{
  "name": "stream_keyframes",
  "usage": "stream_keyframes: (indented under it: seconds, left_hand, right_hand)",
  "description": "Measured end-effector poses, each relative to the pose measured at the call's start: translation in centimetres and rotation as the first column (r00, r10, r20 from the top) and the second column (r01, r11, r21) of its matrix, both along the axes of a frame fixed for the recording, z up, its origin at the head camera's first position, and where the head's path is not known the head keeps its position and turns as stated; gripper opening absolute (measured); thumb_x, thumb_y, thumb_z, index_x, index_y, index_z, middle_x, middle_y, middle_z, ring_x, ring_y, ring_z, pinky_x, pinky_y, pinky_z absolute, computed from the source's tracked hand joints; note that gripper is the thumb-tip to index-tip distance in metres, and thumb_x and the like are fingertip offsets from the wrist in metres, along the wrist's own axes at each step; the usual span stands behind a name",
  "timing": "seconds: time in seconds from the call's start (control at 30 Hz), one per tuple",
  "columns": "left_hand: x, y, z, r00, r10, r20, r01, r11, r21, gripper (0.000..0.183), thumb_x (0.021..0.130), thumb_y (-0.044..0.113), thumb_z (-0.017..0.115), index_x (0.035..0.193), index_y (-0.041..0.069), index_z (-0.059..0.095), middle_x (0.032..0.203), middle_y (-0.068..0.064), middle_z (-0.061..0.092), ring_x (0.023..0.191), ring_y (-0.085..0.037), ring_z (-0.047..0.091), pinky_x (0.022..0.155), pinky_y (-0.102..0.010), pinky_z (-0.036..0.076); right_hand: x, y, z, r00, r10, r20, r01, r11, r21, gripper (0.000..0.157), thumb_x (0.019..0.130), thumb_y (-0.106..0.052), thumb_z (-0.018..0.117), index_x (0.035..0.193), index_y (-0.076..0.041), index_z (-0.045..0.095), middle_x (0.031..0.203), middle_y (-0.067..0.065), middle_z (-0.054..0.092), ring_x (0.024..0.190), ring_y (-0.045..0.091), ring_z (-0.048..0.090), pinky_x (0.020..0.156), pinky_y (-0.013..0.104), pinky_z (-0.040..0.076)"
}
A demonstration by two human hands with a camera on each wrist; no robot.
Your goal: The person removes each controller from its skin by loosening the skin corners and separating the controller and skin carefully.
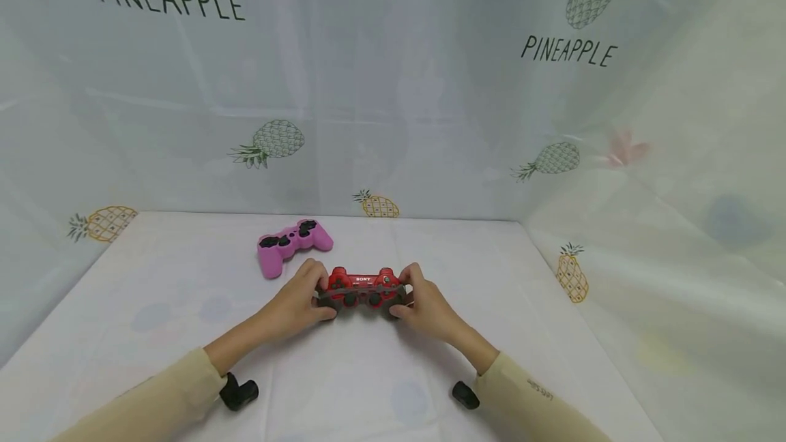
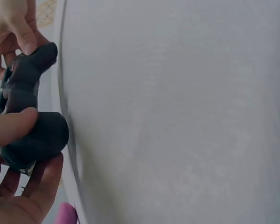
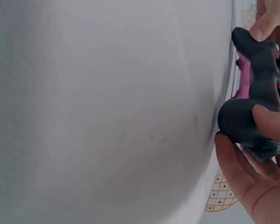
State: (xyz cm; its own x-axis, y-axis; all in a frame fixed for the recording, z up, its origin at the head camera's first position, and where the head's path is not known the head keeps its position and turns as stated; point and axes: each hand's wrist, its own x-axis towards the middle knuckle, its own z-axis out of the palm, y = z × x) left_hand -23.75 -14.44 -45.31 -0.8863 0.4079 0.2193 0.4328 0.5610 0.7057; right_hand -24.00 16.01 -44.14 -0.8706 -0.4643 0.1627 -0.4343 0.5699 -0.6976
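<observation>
In the head view we see the red controller [image 1: 362, 280] between two hands, over the white table [image 1: 356, 387], and we take this controller as our landmark. The left hand [image 1: 303, 293] grasps its left end and the right hand [image 1: 428, 302] grasps its right end; on each side the thumb is at the handle nearer to the person, while the fingers bend towards the far edge. The pink controller [image 1: 293, 240] lies on the table beyond the red controller and to its left, and no hand touches it.

In our judgement, the step in hand is the handling of the red controller with both hands together. The next move, we think, calls for an even action of the two grips, so that the controller does not tilt, and for some care with the pink controller near the left hand.

Whether the red controller touches the table or is a little above it, we cannot tell. Both wrist views show mostly its dark handles, and its red face is nearly all hidden there. In the left wrist view only a tip of the pink controller appears, cut by the lower edge.
</observation>
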Motion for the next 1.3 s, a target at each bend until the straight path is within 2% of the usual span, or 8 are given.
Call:
stream_keyframes:
  seconds: [0.23, 0.37, 0.53, 0.73, 0.87, 1.03, 1.2, 1.3]
  left_hand:
    - [0.1, -0.2, 0.5, 0.999, 0.040, 0.037, -0.045, 0.989, 0.138, 0.046, 0.089, 0.006, 0.086, 0.106, 0.008, 0.044, 0.116, -0.012, 0.049, 0.102, -0.023, 0.063, 0.076, -0.026, 0.059]
    - [0.4, -0.6, 1.0, 0.995, 0.079, 0.057, -0.087, 0.983, 0.160, 0.047, 0.091, 0.008, 0.085, 0.115, 0.007, 0.044, 0.122, -0.015, 0.050, 0.106, -0.028, 0.066, 0.079, -0.028, 0.060]
    - [1.0, -1.1, 1.3, 0.988, 0.126, 0.090, -0.140, 0.973, 0.181, 0.048, 0.093, 0.012, 0.083, 0.124, 0.008, 0.047, 0.131, -0.013, 0.055, 0.108, -0.027, 0.067, 0.085, -0.030, 0.059]
    - [1.7, -1.5, 1.5, 0.982, 0.159, 0.097, -0.176, 0.963, 0.204, 0.050, 0.095, 0.017, 0.083, 0.135, 0.011, 0.054, 0.137, -0.012, 0.059, 0.108, -0.027, 0.067, 0.088, -0.032, 0.059]
    - [2.3, -1.6, 1.7, 0.981, 0.145, 0.131, -0.172, 0.959, 0.227, 0.060, 0.093, 0.020, 0.086, 0.142, 0.010, 0.053, 0.143, -0.015, 0.059, 0.110, -0.027, 0.070, 0.089, -0.032, 0.060]
    - [2.9, -1.9, 1.5, 0.977, 0.097, 0.192, -0.145, 0.957, 0.251, 0.081, 0.083, 0.015, 0.093, 0.150, 0.006, 0.049, 0.150, -0.018, 0.054, 0.115, -0.027, 0.071, 0.094, -0.032, 0.059]
    - [3.5, -2.1, 1.3, 0.981, 0.082, 0.177, -0.121, 0.967, 0.223, 0.088, 0.081, 0.011, 0.094, 0.155, 0.008, 0.048, 0.149, -0.019, 0.052, 0.120, -0.029, 0.068, 0.097, -0.032, 0.058]
    - [3.7, -2.2, 1.0, 0.986, 0.080, 0.149, -0.110, 0.971, 0.212, 0.087, 0.081, 0.009, 0.094, 0.156, 0.011, 0.049, 0.145, -0.018, 0.053, 0.120, -0.030, 0.067, 0.098, -0.031, 0.057]
  right_hand:
    - [0.1, -0.2, 0.2, 0.999, -0.038, 0.024, 0.040, 0.997, -0.067, 0.045, 0.096, -0.002, 0.077, 0.126, -0.008, 0.043, 0.130, 0.013, 0.066, 0.096, 0.020, 0.073, 0.080, 0.031, 0.058]
    - [0.4, -0.6, 0.3, 0.996, -0.067, 0.065, 0.074, 0.991, -0.113, 0.045, 0.097, -0.005, 0.077, 0.128, -0.010, 0.045, 0.135, 0.012, 0.066, 0.091, 0.015, 0.074, 0.080, 0.029, 0.056]
    - [1.1, -1.2, 0.7, 0.983, -0.115, 0.142, 0.140, 0.974, -0.179, 0.046, 0.097, -0.011, 0.079, 0.133, -0.013, 0.051, 0.143, 0.010, 0.061, 0.086, 0.011, 0.075, 0.079, 0.030, 0.054]
    - [1.7, -1.8, 0.8, 0.974, -0.161, 0.161, 0.195, 0.955, -0.224, 0.049, 0.096, -0.013, 0.080, 0.139, -0.013, 0.058, 0.142, 0.012, 0.063, 0.085, 0.012, 0.075, 0.076, 0.028, 0.056]
    - [2.0, -2.0, 0.6, 0.970, -0.186, 0.157, 0.219, 0.947, -0.235, 0.054, 0.096, -0.014, 0.080, 0.146, -0.014, 0.059, 0.140, 0.012, 0.064, 0.083, 0.012, 0.074, 0.074, 0.026, 0.056]
    - [2.3, -2.1, 0.2, 0.966, -0.196, 0.171, 0.234, 0.941, -0.243, 0.057, 0.097, -0.013, 0.079, 0.150, -0.011, 0.058, 0.139, 0.013, 0.064, 0.080, 0.013, 0.074, 0.072, 0.025, 0.056]
    - [2.7, -2.0, -0.1, 0.959, -0.194, 0.205, 0.244, 0.935, -0.259, 0.056, 0.098, -0.014, 0.079, 0.150, -0.008, 0.058, 0.141, 0.015, 0.063, 0.082, 0.014, 0.074, 0.071, 0.024, 0.055]
    - [2.9, -2.0, -0.1, 0.957, -0.180, 0.226, 0.237, 0.936, -0.261, 0.063, 0.095, -0.017, 0.083, 0.152, -0.009, 0.057, 0.144, 0.015, 0.061, 0.086, 0.015, 0.074, 0.072, 0.025, 0.055]
